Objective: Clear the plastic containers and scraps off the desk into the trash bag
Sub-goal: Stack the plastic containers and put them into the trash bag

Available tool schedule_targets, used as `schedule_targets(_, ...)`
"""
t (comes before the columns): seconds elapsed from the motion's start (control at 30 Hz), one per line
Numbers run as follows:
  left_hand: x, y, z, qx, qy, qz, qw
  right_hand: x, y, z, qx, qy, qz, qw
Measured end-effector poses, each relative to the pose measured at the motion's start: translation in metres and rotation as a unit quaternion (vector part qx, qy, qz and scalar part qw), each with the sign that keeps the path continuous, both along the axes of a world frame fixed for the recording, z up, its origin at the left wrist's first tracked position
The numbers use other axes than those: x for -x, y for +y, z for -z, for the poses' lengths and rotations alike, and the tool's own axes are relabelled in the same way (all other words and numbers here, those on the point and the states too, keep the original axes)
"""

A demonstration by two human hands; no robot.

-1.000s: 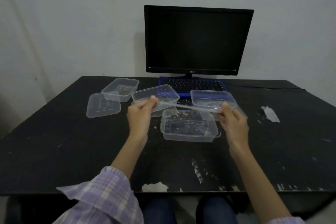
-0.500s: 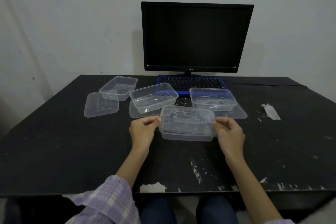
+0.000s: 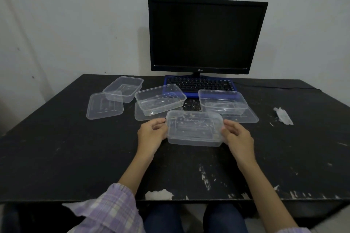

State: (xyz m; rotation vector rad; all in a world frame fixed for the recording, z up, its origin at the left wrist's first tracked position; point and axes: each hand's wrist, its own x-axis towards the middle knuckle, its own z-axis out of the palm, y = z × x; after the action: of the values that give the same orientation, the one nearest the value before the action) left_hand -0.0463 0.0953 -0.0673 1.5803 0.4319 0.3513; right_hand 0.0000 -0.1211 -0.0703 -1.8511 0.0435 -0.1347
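Lowered since earlier, a lid [image 3: 194,122] is being pressed onto the near container [image 3: 195,139], both hands, left [image 3: 151,133] and right [image 3: 236,135], gripping its ends; binning is being readied.

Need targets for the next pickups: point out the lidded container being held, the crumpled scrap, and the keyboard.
lidded container [image 3: 194,128], head view, centre of its lid
crumpled scrap [image 3: 283,116], head view, its middle
keyboard [image 3: 200,83], head view, its keys

One head-worn camera only, looking forward and down from the seated person's eye level across the black desk [image 3: 56,157]; close over the hands, with the monitor [image 3: 207,34] against the far wall, facing it.
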Motion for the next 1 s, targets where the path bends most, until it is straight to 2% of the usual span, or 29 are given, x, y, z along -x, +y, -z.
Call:
schedule_targets(0.23, -0.005, 0.003, 0.0, -0.149, 0.002, 0.063, 0.987, -0.002, 0.002, 0.004, 0.025, -0.01, -0.05, 0.998)
schedule_targets(0.4, -0.015, 0.004, 0.007, -0.267, 0.023, 0.081, 0.96, -0.009, 0.004, 0.002, 0.127, -0.029, -0.071, 0.989)
schedule_targets(0.5, -0.022, 0.009, 0.005, -0.277, 0.047, 0.108, 0.954, -0.013, 0.004, -0.001, 0.167, -0.026, -0.081, 0.982)
schedule_targets(0.7, -0.023, 0.006, 0.006, -0.328, 0.036, 0.118, 0.937, -0.016, 0.008, 0.0, 0.23, -0.032, -0.063, 0.971)
schedule_targets(0.87, -0.018, 0.002, 0.004, -0.35, 0.036, 0.121, 0.928, -0.014, 0.008, 0.0, 0.231, -0.032, -0.056, 0.971)
schedule_targets(1.0, -0.016, 0.001, 0.003, -0.333, 0.056, 0.141, 0.931, -0.011, 0.007, -0.003, 0.227, -0.02, -0.069, 0.971)
